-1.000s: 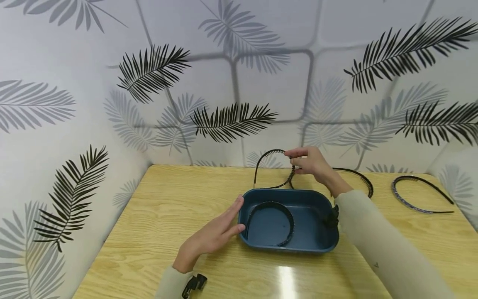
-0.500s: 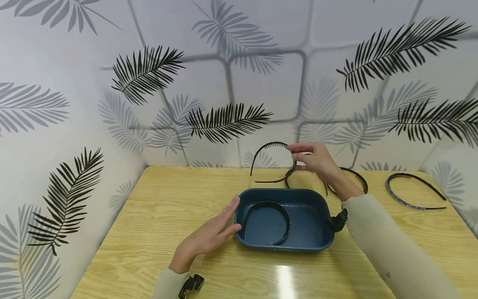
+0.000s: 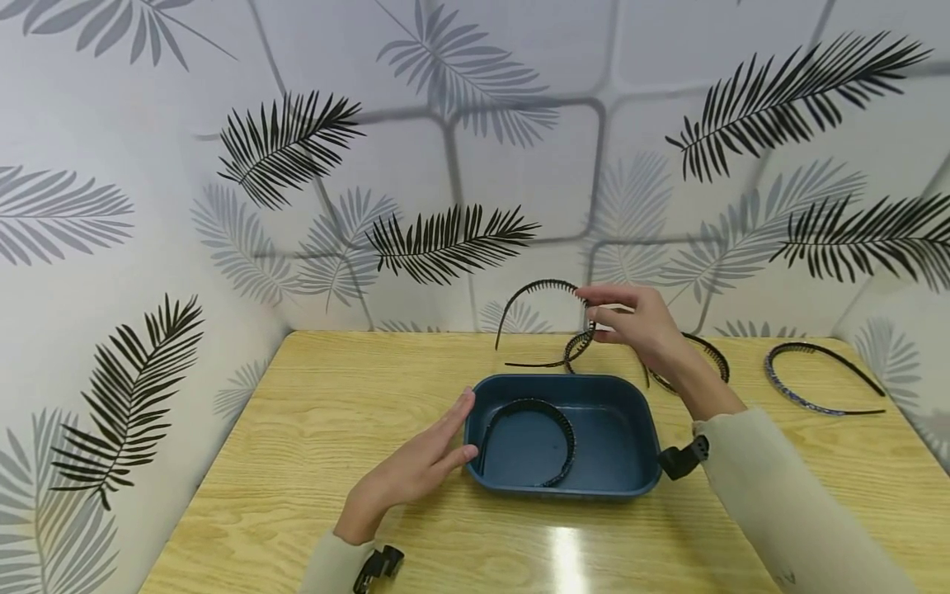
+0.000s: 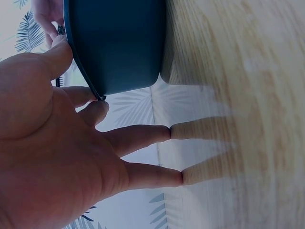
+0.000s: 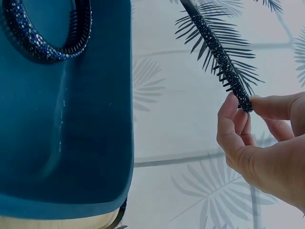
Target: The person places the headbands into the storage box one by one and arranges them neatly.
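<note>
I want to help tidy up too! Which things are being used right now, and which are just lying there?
Being used:
- right hand, pinching the raised headband
- left hand, fingers straight against the blue tray
- headband in the tray

Just lying there:
- headband behind the wrist
- sparkly headband, far right
- wooden table

Black toothed headband (image 3: 542, 326) held aloft behind blue tray (image 3: 638, 429), another headband (image 3: 530, 441) inside

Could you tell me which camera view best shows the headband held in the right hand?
The head view: the held headband shows its whole arc, pinched by the right hand above the blue tray. The right wrist view shows only a close, toothed stretch at the fingertips; the left wrist view barely shows it.
</note>
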{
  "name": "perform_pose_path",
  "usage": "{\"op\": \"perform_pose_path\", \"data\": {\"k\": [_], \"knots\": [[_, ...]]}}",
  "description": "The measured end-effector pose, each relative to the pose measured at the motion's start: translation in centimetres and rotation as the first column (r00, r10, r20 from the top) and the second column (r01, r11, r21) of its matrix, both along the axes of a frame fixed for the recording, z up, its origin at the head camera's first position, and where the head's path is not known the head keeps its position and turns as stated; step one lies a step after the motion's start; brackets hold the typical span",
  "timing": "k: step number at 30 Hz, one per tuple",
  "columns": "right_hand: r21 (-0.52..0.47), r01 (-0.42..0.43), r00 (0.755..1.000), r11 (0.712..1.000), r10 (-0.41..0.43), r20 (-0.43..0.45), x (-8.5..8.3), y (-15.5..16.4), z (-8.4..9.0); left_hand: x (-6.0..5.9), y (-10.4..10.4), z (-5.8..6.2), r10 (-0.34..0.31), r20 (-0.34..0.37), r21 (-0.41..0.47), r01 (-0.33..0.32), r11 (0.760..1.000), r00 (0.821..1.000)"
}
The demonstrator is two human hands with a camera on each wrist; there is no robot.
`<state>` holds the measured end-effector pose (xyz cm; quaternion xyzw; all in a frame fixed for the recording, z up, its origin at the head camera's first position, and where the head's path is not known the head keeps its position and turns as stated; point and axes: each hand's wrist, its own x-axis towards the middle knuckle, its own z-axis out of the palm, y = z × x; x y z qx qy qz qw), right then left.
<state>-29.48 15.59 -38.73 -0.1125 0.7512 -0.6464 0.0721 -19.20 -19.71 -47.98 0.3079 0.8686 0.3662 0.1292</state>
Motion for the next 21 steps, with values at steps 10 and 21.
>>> {"op": "perform_pose_path", "data": {"k": [10, 21], "knots": [[-0.035, -0.013, 1.000, 0.999, 0.012, -0.007, 2.0, 0.5, -0.3, 0.0, 0.1, 0.1, -0.002, -0.004, 0.007, 0.002, 1.000, 1.000], [-0.096, 0.005, 1.000, 0.995, -0.007, -0.018, 3.7, 0.7, -1.3, 0.1, 0.0, 0.1, -0.005, -0.014, 0.015, 0.005, 1.000, 1.000]]}}
